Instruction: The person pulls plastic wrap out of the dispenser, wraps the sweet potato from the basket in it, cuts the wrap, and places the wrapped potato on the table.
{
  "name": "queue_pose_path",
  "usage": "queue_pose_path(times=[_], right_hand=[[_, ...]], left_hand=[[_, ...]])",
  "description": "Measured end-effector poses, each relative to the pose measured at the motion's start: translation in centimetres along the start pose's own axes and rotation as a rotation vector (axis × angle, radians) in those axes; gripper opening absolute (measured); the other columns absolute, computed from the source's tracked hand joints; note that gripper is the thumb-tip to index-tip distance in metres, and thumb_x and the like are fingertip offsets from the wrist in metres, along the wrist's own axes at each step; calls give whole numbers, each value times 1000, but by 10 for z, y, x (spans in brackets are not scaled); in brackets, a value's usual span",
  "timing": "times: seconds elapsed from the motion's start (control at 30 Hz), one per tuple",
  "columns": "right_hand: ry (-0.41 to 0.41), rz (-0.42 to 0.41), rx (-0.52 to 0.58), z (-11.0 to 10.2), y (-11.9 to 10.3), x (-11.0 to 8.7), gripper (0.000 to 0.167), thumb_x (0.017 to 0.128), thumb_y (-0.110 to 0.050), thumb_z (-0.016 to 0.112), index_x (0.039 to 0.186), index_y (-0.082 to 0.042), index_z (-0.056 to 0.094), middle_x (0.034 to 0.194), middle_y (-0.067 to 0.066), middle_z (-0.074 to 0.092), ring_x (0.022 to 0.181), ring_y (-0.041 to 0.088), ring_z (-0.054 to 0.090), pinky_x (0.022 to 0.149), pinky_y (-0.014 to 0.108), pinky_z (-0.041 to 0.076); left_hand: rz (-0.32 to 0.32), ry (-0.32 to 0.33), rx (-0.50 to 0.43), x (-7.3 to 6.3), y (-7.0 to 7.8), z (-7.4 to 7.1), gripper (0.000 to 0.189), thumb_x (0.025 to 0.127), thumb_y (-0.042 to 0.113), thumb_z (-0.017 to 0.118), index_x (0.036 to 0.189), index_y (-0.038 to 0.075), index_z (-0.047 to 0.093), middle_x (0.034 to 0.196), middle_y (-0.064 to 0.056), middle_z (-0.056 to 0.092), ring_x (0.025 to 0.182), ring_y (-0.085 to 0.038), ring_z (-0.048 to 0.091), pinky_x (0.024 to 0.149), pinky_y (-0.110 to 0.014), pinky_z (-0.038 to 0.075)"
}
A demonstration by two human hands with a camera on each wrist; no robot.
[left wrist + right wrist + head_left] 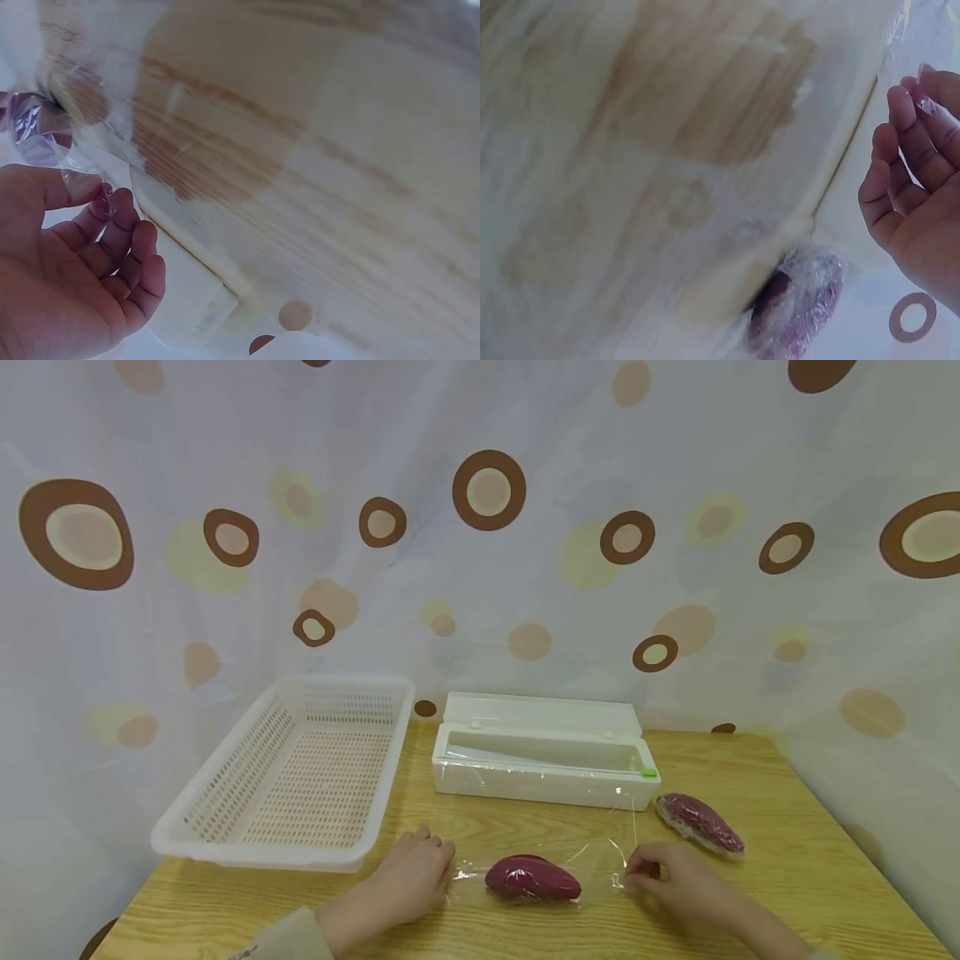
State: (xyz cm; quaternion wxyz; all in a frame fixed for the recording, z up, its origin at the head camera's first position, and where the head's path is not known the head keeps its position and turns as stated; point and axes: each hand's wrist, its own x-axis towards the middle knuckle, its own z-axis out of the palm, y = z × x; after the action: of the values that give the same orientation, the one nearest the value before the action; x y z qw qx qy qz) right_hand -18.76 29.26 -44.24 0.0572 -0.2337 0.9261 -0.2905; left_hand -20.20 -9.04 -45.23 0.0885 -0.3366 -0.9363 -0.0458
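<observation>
1. Far left there's a white plastic slotted basket (177, 835), its back end close to the patterned curtain (420, 577), sitting on the wood-grain table (810, 868).
2. Just right of it, the left hand (415, 872) is pinching the cling film (600, 853) between thumb and index finger. The left wrist view shows that pinch nicely, with the other fingers loosely bent.
3. Middle, between the two hands: a purple sweet potato (my best guess at the veg) (532, 878), lying lengthwise along the near edge of the film. Can't tell for sure if the sheet goes under it, over it or both.
4. Behind that, the white cling film box (536, 783) has its lid (543, 714) up, and there's a green tab (648, 772) at its right end. Film seems to reach the box front, but whether it's cut loose I can't say.
5. Right hand (678, 881): same deal, thumb and index nipping the film at the other side.
6. Far right, past the box corner, is a second sweet potato (701, 823), already wrapped.

So I'd call this the wrapping step on potato number two, early on — film held out, no snug roll yet. Next move, imo: keep both corners taut and level, bring the near edge over the potato, then roll it toward the box — uneven tension would probably bunch the film.
</observation>
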Motion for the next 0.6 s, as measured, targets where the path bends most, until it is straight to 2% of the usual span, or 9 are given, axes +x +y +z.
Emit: queue_pose_path(times=[0.2,0.4,0.5,0.6], right_hand=[[107,-79,-65,-13,0,-4,6,87,-27,66,83,-22,66,71,-16,59,64,-5,48,56,19,43],[144,-93,-101,-22,0,-6,6,86,-26,67,83,-22,66,70,-16,59,64,-6,47,55,19,42],[160,-81,-118,-23,-7,-5,5,86,-26,68,83,-22,66,71,-18,57,65,-6,46,55,19,43],[229,-73,-177,-19,-20,-2,5,84,-26,70,84,-24,66,75,-21,55,69,-4,47,58,20,45]], left_hand=[[-3,4,-10,1,2,0,13,85,20,62,74,15,56,66,4,55,66,-12,47,57,-25,37],[-4,-4,-10,-1,1,1,11,85,20,63,76,14,59,69,4,56,67,-12,47,58,-25,38],[-3,1,-16,-2,0,2,11,85,19,63,76,14,58,68,4,55,66,-11,45,57,-25,37],[1,9,-23,-2,-1,3,11,84,18,63,75,15,58,67,5,55,65,-10,44,56,-24,36]])
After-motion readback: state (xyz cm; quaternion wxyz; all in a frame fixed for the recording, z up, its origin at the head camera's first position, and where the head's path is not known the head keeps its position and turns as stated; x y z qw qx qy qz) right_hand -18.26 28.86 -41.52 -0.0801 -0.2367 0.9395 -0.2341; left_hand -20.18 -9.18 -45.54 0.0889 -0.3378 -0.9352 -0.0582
